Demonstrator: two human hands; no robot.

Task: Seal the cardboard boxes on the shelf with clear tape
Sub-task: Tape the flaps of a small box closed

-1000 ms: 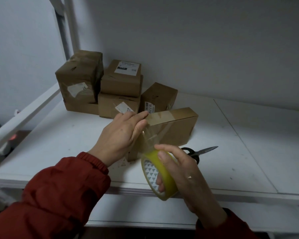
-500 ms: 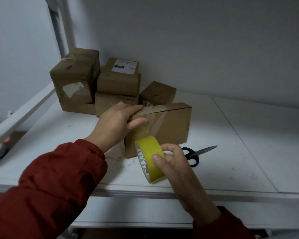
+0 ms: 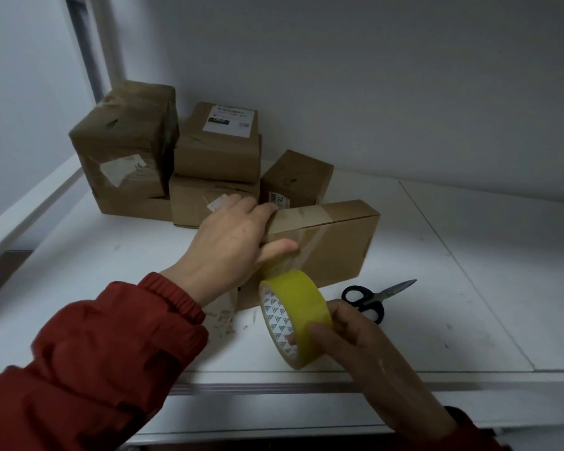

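item: front box (image 3: pixel 332 242), near the edge of the shelf (image 3: pixel 469 288), clear strip laid across its top and down its front face, seemingly uncut and running to the yellow tape roll (image 3: pixel 293 317) just below. left hand (image 3: pixel 232 245) lay spread over the box's top-left edge, thumb pressing the strip; right hand (image 3: pixel 355 333) gripped the roll, fingers through its core. outstanding, by my reckoning: a cut with the scissors (image 3: pixel 368 297) beside the box, then the stacked boxes (image 3: pixel 209 151) behind, whose seals i could not judge.
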